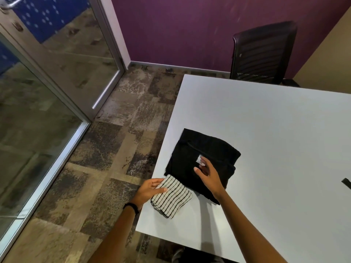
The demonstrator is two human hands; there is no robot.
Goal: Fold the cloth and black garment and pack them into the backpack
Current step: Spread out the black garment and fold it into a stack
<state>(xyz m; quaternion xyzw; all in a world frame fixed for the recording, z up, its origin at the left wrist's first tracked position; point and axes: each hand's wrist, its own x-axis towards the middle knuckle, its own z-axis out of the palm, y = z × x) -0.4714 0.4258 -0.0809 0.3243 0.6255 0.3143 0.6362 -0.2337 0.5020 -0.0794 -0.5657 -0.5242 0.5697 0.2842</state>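
A folded black garment point(191, 154) lies near the left edge of the white table point(275, 133), with a small white tag showing on top. My right hand point(208, 175) hovers over it, fingers spread and relaxed, fingertips at the tag. A folded white cloth with black stripes point(173, 196) lies just in front of the garment at the table's left edge. My left hand point(150, 188) holds its left side, thumb on top and fingers at the edge. The backpack is out of sight, except perhaps a black strap end point(347, 182) at the right border.
A black mesh office chair point(264, 52) stands behind the table's far edge. Patterned carpet point(123, 130) lies to the left, bounded by a glass partition and door point(47, 92) and a purple wall.
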